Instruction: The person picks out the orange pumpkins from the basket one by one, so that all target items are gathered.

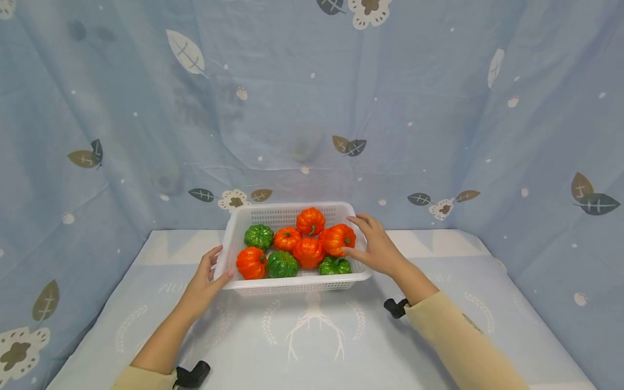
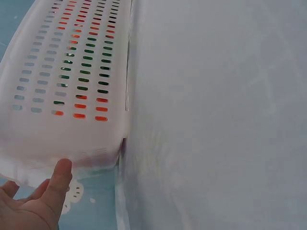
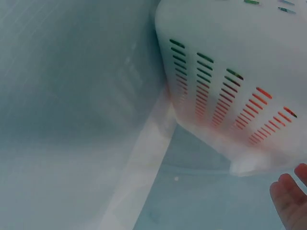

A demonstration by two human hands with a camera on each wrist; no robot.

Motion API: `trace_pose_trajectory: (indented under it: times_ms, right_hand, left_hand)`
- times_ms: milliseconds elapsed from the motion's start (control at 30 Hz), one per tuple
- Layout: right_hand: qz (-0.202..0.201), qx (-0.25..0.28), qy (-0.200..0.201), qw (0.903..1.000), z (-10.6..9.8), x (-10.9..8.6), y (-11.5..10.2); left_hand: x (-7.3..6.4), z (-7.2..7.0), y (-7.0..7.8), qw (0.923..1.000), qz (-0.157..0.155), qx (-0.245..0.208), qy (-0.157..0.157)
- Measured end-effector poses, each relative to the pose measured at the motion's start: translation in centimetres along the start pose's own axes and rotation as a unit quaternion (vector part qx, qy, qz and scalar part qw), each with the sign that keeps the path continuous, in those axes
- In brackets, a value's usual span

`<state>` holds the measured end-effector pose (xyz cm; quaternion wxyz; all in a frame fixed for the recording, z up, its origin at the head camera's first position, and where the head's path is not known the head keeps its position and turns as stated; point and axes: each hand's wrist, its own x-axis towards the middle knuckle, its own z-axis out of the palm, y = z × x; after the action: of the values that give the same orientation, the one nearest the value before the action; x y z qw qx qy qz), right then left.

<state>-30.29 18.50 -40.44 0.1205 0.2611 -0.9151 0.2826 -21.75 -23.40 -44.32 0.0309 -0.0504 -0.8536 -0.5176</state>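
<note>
Five orange peppers [image 1: 309,253], three green peppers [image 1: 283,264], one basket [image 1: 292,283], two hands [image 1: 201,283].

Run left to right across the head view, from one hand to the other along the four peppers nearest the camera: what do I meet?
Left hand, near-left orange pepper, near-left green pepper, near-middle orange pepper, near-right green pepper, right hand.

Basket [image 1: 302,281] of smooth plastic, glossy peppers [image 1: 309,252], matt cloth curtain [image 1: 292,97], matt sleeves [image 1: 463,336]
</note>
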Motion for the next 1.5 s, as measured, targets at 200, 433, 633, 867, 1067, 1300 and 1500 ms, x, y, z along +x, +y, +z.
trace_pose_trajectory:
  times_ms: [200,433,633,867,1067,1300,1500]
  right_hand:
    - [0.001,0.02,-0.001,0.9998,0.9,0.7,-0.3]
    - [0.008,0.029,-0.006,0.9995,1.8,1.4,-0.2]
    - [0.016,0.031,-0.008,0.9994,2.2,1.8,-0.3]
    - [0.025,0.037,-0.006,0.999,2.3,2.1,-0.1]
    - [0.031,0.039,-0.005,0.9987,2.3,2.3,-0.1]
    - [0.043,0.041,0.0,0.9982,1.5,2.3,-0.7]
    - [0.033,0.045,0.02,0.9982,-0.9,1.7,-1.5]
  left_hand:
    - [0.0,0.2,-0.1,0.9993,-0.018,-0.03,-0.01]
    - [-0.2,0.2,-0.3,0.9987,-0.022,-0.045,-0.012]
    - [-0.3,0.1,-0.2,0.9986,-0.019,-0.048,-0.014]
    - [-0.2,0.1,-0.3,0.9986,-0.017,-0.047,-0.013]
    - [-0.1,0.0,-0.4,0.9982,-0.019,-0.055,-0.017]
    - [-0.2,-0.2,-0.4,0.9982,-0.028,-0.047,-0.025]
    - [-0.2,-0.2,-0.5,0.9979,-0.034,-0.05,-0.026]
